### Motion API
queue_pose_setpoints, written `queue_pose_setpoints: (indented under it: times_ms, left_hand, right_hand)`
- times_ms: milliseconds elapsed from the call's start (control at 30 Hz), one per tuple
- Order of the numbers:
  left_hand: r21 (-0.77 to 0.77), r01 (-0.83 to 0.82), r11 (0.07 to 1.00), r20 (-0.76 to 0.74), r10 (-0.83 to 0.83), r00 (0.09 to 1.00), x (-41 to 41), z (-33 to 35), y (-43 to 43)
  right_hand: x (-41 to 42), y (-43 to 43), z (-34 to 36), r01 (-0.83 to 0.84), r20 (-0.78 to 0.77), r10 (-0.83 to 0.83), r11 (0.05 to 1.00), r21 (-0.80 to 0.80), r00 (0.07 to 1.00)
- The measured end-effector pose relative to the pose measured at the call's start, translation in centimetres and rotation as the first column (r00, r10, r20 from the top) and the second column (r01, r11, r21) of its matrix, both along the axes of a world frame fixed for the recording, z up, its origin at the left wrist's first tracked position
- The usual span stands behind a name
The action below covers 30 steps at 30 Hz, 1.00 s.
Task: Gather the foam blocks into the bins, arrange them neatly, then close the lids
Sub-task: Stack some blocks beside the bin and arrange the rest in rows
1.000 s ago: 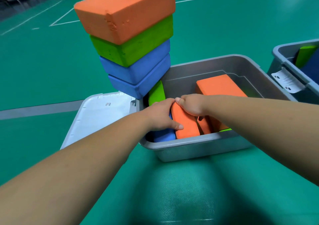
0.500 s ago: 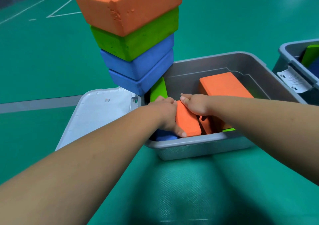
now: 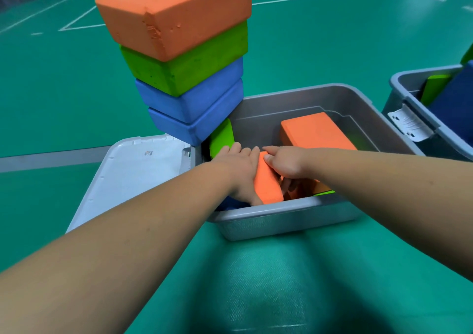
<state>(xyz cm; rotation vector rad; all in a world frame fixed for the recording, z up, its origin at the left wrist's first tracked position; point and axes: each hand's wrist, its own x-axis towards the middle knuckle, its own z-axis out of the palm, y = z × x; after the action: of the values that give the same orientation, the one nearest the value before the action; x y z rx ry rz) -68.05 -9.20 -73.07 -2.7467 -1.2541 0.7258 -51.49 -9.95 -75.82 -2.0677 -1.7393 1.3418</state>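
**Seating that tilted orange block in the near row – tips**

Starting closest: got the left hand (image 3: pixel 239 170) and right hand (image 3: pixel 284 163) both gripping the tilted orange block (image 3: pixel 267 182), just inside the near rim of the grey bin (image 3: pixel 268 213). Left fingers (image 3: pixel 245 152) curled over its left side, thumb down by the rim. Right thumb on top, the rest hooked under the right edge. Not seated yet by the look of it, leaning over.

Best guess for doing it well:
- Stand it on edge and slide it snug against the blue block (image 3: pixel 227 205) peeking out below the left hand.
- Press down evenly with both palms instead of jamming one corner. Being foam, probably squashes, so no forcing.
- Line it up with the upright green block (image 3: pixel 222 139) behind.
- Leave the flat orange block (image 3: pixel 314 132) further back alone for now.

Open lid (image 3: pixel 133 175) lying flat on the floor (image 3: pixel 76 90) to the left, so no closing until everything sits below the rim.

Mind the left arm too. Leaning tower (image 3: pixel 189 59) of orange, green and two blue right at the bin's far-left corner. Can't tell what it rests on, and probably one bump from toppling.

Second bin (image 3: pixel 409 83) off to the right, already holding green and dark blue.
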Motion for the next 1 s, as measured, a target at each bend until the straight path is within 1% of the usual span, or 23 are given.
queue_pose_setpoints:
  times_ms: [100, 133, 167, 200, 233, 267, 300, 333, 400, 467, 533, 567, 700, 800, 867, 933, 1000]
  left_hand:
    - [0.017, 0.024, 1.000, 0.015, -0.025, 1.000, 0.2, 0.3, 0.0]
    - [0.013, 0.025, 1.000, 0.005, -0.026, 1.000, 0.3, 0.4, 0.0]
    - [0.000, 0.014, 1.000, -0.013, -0.014, 1.000, 0.5, 0.6, 0.0]
    - [-0.017, -0.006, 1.000, -0.032, 0.006, 0.999, 0.7, 0.7, -0.1]
    - [-0.033, -0.029, 0.999, -0.048, 0.027, 0.998, 1.0, 1.0, -0.2]
    - [-0.045, -0.048, 0.998, -0.059, 0.045, 0.997, 1.4, 1.3, -0.2]
    - [-0.057, -0.064, 0.996, -0.066, 0.061, 0.996, 1.8, 1.6, -0.3]
    - [-0.074, -0.084, 0.994, -0.066, 0.079, 0.995, 2.2, 1.9, -0.4]
    - [-0.099, -0.134, 0.986, -0.041, 0.130, 0.991, 2.8, 2.0, -0.4]
    - [-0.079, -0.167, 0.983, 0.014, 0.169, 0.986, 3.1, 1.6, -0.3]
    - [-0.042, -0.166, 0.985, 0.056, 0.168, 0.984, 3.5, 1.1, -0.4]
    - [-0.034, -0.157, 0.987, 0.053, 0.159, 0.986, 3.8, 0.9, -0.4]
    - [-0.044, -0.156, 0.987, -0.003, 0.156, 0.988, 4.7, 1.0, -0.6]
    - [-0.039, -0.148, 0.988, -0.034, 0.146, 0.989, 4.8, 1.5, -0.7]
    - [-0.043, -0.148, 0.988, -0.025, 0.147, 0.989, 4.7, 1.7, -0.8]
    - [-0.046, -0.154, 0.987, -0.018, 0.153, 0.988, 4.4, 1.6, -0.9]
    - [-0.032, -0.143, 0.989, -0.019, 0.143, 0.990, 4.1, 1.5, -0.9]
  right_hand:
    - [0.3, -0.1, 0.4, 0.021, -0.015, -0.022, 1.000, -0.019, 1.000]
    - [0.4, -0.1, 0.7, 0.008, 0.002, -0.008, 1.000, -0.006, 1.000]
    - [0.6, -0.2, 1.1, -0.024, 0.059, 0.021, 0.999, 0.045, 0.998]
    - [0.9, -0.2, 1.5, -0.075, 0.174, 0.051, 0.988, 0.135, 0.983]
    - [1.4, -0.2, 1.9, -0.141, 0.323, 0.059, 0.961, 0.238, 0.944]
    - [2.1, -0.2, 2.2, -0.202, 0.458, 0.033, 0.924, 0.324, 0.889]
    - [2.8, -0.4, 2.4, -0.232, 0.537, -0.005, 0.899, 0.371, 0.843]
    - [3.5, -0.6, 2.6, -0.238, 0.582, -0.034, 0.892, 0.384, 0.812]
    - [4.9, -1.3, 2.9, -0.260, 0.689, -0.031, 0.913, 0.314, 0.724]
    - [6.1, -2.1, 2.6, -0.281, 0.778, -0.006, 0.931, 0.233, 0.628]
    - [6.8, -3.0, 2.1, -0.255, 0.798, 0.027, 0.954, 0.160, 0.602]
    - [6.9, -3.4, 1.8, -0.242, 0.804, 0.051, 0.963, 0.118, 0.592]
    - [6.4, -4.2, 0.7, -0.274, 0.869, 0.178, 0.960, -0.051, 0.463]
    - [6.1, -4.1, 0.4, -0.241, 0.878, 0.181, 0.967, -0.077, 0.444]
    - [6.0, -3.9, 0.4, -0.242, 0.878, 0.187, 0.967, -0.085, 0.441]
    - [6.0, -3.9, 0.5, -0.288, 0.877, 0.196, 0.955, -0.070, 0.439]
    - [6.4, -4.0, 0.7, -0.390, 0.882, 0.235, 0.919, -0.065, 0.407]
